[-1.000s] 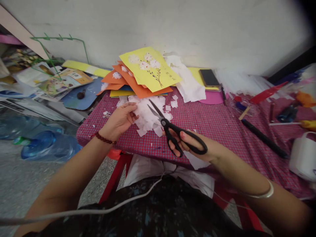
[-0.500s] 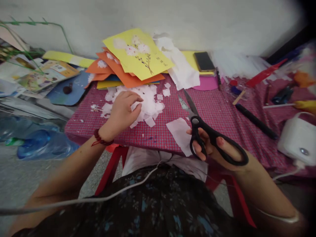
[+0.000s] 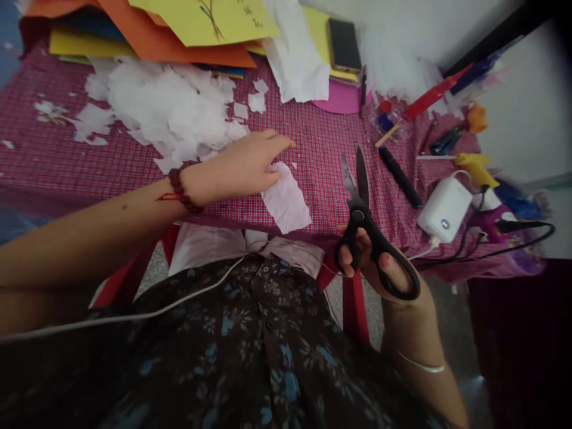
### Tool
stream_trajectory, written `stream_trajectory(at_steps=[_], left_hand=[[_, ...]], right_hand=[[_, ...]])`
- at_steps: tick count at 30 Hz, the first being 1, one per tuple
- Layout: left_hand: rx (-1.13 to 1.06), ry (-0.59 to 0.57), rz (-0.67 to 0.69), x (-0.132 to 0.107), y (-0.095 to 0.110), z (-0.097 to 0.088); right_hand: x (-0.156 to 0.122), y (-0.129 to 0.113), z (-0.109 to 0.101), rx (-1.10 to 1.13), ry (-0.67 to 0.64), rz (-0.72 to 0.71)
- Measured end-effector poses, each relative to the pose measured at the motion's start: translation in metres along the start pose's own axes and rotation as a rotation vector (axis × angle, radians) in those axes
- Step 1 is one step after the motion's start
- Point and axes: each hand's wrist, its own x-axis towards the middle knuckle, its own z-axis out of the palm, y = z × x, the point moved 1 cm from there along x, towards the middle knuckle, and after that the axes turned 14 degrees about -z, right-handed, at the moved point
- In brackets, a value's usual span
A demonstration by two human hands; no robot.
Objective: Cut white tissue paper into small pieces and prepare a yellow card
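My left hand (image 3: 243, 164) reaches across the table with fingers apart, holding nothing. Its thumb lies at the upper left edge of a white piece of thin paper (image 3: 288, 205); whether it presses on it I cannot tell. Just behind that wrist is a heap of small white paper pieces (image 3: 165, 107). In my right hand (image 3: 364, 250) is a pair of black-handled scissors (image 3: 358, 215), thumb and fingers through the loops. The scissor blades are parted and point away from me, with no paper between them.
Yellow paper with a drawn branch (image 3: 223, 24) tops orange sheets at the back left. A white tissue (image 3: 297, 59) and a phone (image 3: 344, 44) are at the back. To the right are a black marker (image 3: 400, 177), a white power bank (image 3: 445, 207) and a yellow object (image 3: 477, 168).
My left hand has moved right, from over the heap to the single paper piece. My right hand still holds the scissors, blades parted. The view has turned toward the right and down.
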Motion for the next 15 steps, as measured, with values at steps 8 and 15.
stream_trajectory(at_steps=[8,15], left_hand=[[-0.037,-0.042,-0.197,0.010,0.000,0.009],[-0.258,-0.139,-0.336,0.005,-0.013,0.012]], right_hand=[[-0.011,0.017,-0.006,0.047,0.032,-0.034],[-0.012,0.026,-0.002,0.132,0.055,-0.032]])
